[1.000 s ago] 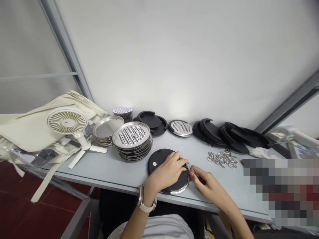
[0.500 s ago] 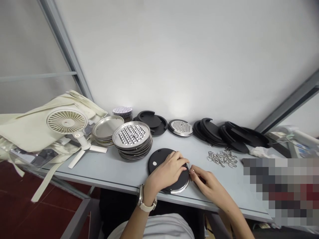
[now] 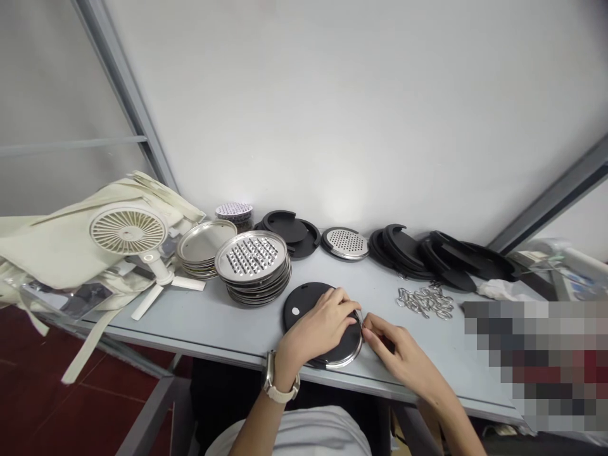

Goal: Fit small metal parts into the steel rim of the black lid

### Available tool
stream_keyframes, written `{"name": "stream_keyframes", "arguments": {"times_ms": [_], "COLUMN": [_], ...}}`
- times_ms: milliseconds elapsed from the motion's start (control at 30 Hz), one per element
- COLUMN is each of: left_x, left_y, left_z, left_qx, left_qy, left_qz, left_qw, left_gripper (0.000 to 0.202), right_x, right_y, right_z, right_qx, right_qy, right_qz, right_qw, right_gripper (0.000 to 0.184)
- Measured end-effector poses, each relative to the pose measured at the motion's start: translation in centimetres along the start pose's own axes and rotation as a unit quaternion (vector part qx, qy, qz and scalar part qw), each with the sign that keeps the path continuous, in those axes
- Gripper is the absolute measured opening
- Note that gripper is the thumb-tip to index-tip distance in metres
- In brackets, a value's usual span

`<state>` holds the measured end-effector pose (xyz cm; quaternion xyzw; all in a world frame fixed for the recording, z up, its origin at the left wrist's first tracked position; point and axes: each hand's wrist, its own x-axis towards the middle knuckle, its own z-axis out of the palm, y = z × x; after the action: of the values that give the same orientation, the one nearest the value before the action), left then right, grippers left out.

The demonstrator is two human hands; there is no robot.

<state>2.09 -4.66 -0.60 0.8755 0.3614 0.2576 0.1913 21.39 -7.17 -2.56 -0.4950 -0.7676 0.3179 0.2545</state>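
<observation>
Near the front edge of the table, a round black plastic holder [image 3: 304, 301] with a white dot lies flat. A shiny metal rim [image 3: 344, 361] shows along its lower right side. Across its top rests my left hand [image 3: 325, 323], fingers bent and gripping at the right edge. My right hand [image 3: 387, 342] pinches a thin metal wire loop [image 3: 361, 318] between thumb and forefinger, right at that edge. The loop's far end meets my left fingertips; exactly how it sits on the holder is hidden.
Behind my left hand stand stacked metal grater discs [image 3: 251, 256] and plain metal discs [image 3: 206, 244]. Black holders [image 3: 401, 247] and a perforated disc [image 3: 346, 242] line the wall. Wire loops [image 3: 425, 301] lie piled to the right. A white fan [image 3: 128, 231] stands left, beside a cream bag [image 3: 52, 250].
Both hands stay nearly where they were at the holder's right edge. My right fingers have shifted very slightly on the wire loop.
</observation>
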Motion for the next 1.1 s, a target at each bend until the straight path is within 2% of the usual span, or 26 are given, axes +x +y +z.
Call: {"name": "stream_keyframes", "arguments": {"times_ms": [133,367,700,1100], "left_x": [-0.01,0.01,-0.06,-0.06], "left_y": [-0.01,-0.07,-0.02,-0.06], "left_z": [-0.04,0.08,0.12,0.25], "left_qx": [0.005,0.004,-0.004,-0.005], "left_qy": [-0.002,0.0,0.003,0.003], "left_qz": [0.001,0.004,-0.003,-0.006], "left_qw": [1.0,1.0,1.0,1.0], "left_gripper": [0.025,0.026,0.024,0.023], "right_x": [0.07,0.13,0.11,0.13], "right_y": [-0.06,0.65,-0.15,0.01], "right_z": [0.01,0.28,-0.05,0.1], "right_qx": [0.024,0.006,0.017,0.006], "right_qy": [-0.002,0.0,0.003,0.0], "right_qz": [-0.002,0.008,-0.016,-0.011], "right_qw": [1.0,1.0,1.0,1.0], "right_gripper": [0.035,0.035,0.031,0.032]}}
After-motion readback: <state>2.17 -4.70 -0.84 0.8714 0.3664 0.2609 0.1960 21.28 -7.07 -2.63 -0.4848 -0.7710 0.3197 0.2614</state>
